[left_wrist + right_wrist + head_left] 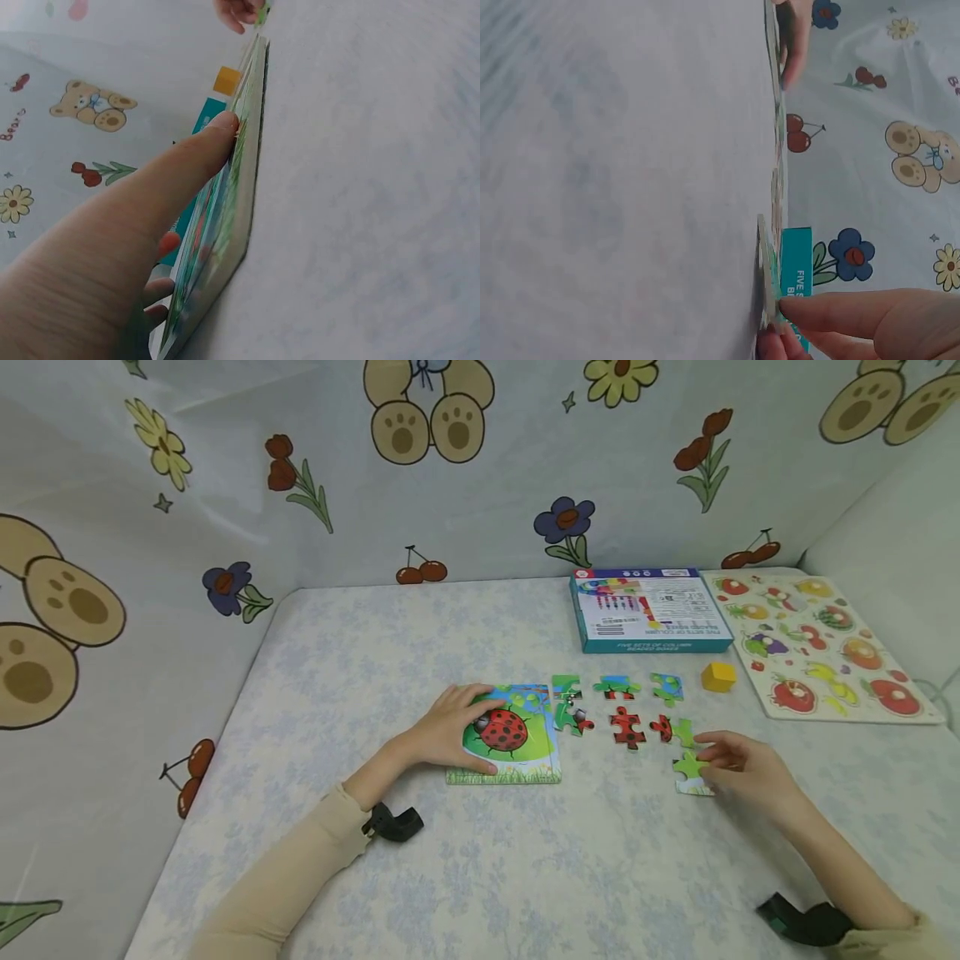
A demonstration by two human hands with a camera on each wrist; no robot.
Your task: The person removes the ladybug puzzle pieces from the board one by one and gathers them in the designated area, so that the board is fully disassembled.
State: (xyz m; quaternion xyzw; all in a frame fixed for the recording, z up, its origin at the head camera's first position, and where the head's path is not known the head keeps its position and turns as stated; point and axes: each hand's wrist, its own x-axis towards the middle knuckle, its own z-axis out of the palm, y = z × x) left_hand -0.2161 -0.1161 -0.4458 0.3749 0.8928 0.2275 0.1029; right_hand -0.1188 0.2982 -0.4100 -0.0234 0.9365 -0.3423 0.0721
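Observation:
My left hand (450, 731) lies over the left part of the ladybug puzzle board (525, 768), its thumb (214, 139) straight along the near side and its fingers spread toward the far side. A red ladybug with black spots shows on the board. To the right, my right hand (750, 772) pinches a green and white puzzle piece (692, 787) between thumb and fingers. In the right wrist view that piece (769, 277) stands slightly tilted off the cloth. Several loose jigsaw pieces lie between the hands, among them a red spotted piece (627, 728) and a blue-green one (617, 687).
A teal-edged box (652, 618) lies at the back right. Beside it is a fruit picture board (817, 647), with a yellow cube (718, 677) in front of the box. Patterned cloth covers the table (525, 877) and a printed sheet hangs behind.

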